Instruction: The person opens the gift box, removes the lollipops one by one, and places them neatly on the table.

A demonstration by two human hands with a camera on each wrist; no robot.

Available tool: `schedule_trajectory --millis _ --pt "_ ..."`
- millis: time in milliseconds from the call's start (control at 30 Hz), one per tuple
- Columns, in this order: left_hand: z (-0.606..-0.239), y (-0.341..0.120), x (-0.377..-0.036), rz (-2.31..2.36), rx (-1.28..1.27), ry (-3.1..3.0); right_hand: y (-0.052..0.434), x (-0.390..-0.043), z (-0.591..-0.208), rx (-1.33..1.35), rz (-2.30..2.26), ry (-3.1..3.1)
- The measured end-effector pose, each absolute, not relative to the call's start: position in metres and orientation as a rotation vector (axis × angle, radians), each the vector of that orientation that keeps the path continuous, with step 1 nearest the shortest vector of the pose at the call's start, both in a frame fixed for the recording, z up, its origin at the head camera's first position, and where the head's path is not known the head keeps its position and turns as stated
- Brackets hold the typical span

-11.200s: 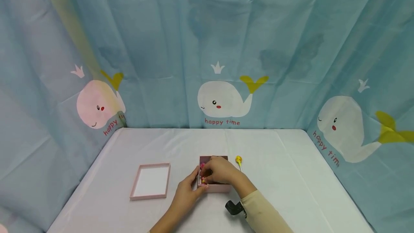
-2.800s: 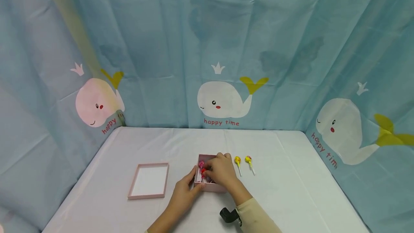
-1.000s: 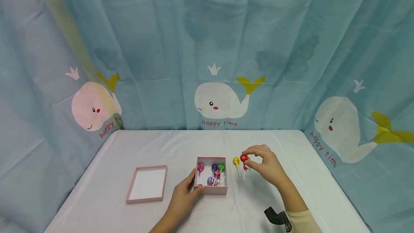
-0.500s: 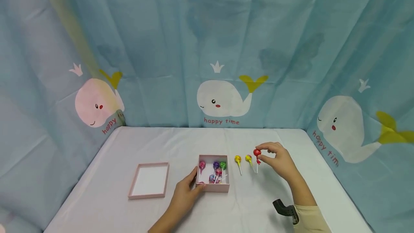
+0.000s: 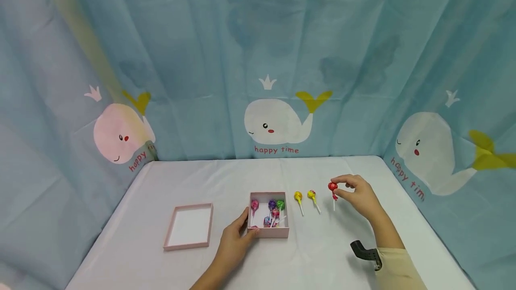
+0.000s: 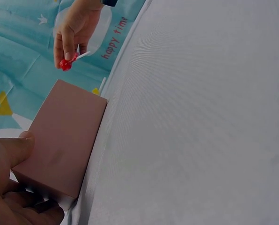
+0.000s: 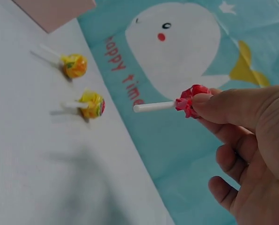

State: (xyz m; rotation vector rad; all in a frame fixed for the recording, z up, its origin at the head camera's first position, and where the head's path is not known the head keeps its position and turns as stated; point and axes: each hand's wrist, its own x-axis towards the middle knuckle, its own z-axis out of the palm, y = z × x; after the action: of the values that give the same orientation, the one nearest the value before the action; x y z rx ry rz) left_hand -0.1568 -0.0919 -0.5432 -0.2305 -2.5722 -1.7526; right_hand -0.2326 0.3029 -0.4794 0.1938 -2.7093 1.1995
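My right hand [image 5: 360,195] pinches a red lollipop [image 5: 333,187] by its head, stick down, just above the white table and right of two yellow lollipops [image 5: 298,197] [image 5: 311,195]. In the right wrist view the red lollipop [image 7: 192,101] sits between thumb and forefinger, with the yellow lollipops [image 7: 75,65] [image 7: 91,104] lying on the cloth. My left hand [image 5: 235,240] grips the near left corner of a small pink box [image 5: 269,232] that holds several coloured lollipops [image 5: 273,207]. In the left wrist view my thumb [image 6: 11,147] presses the box wall [image 6: 62,138].
The pink box lid [image 5: 188,228] lies upside down on the table to the left of the box. A blue whale-print curtain [image 5: 278,120] closes in the back and both sides. A black wrist strap [image 5: 364,251] sits on my right arm.
My right hand took a red lollipop out of the box and carried it to the right, past the two yellow ones. The left hand stayed on the box.
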Motion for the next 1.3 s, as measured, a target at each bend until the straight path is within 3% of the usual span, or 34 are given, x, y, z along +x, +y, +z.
schedule_trajectory --millis 700,1300 --pt "-0.543 -0.094 -0.155 -1.757 -0.218 -2.542 0.315 -0.29 -0.511 0.337 1.248 -2.888" --pt "-0.543 -0.092 -0.155 -1.771 -0.247 -2.558 0.312 -0.298 -0.529 0.24 1.394 -2.966"
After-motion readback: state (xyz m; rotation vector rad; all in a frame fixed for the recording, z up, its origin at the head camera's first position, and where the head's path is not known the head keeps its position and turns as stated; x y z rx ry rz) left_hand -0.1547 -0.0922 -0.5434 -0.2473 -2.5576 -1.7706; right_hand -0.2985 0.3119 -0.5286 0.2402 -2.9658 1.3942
